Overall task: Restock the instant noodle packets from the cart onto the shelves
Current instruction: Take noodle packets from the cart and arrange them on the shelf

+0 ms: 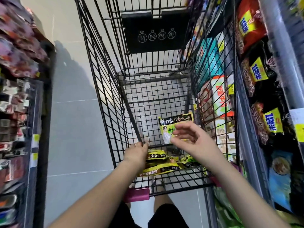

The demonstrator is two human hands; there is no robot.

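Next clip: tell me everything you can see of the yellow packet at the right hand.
The yellow packet is a flat, glossy plastic pouch with a black band of white characters across its top and a white-clad figure printed lower left. It faces the camera, slightly tilted, inside the cart near its right wall. The right hand pinches its lower right part.

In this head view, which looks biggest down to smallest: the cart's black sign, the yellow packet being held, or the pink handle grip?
Largest: black sign.
Then: yellow packet.
Smallest: pink grip; the last two are partly covered, so less sure.
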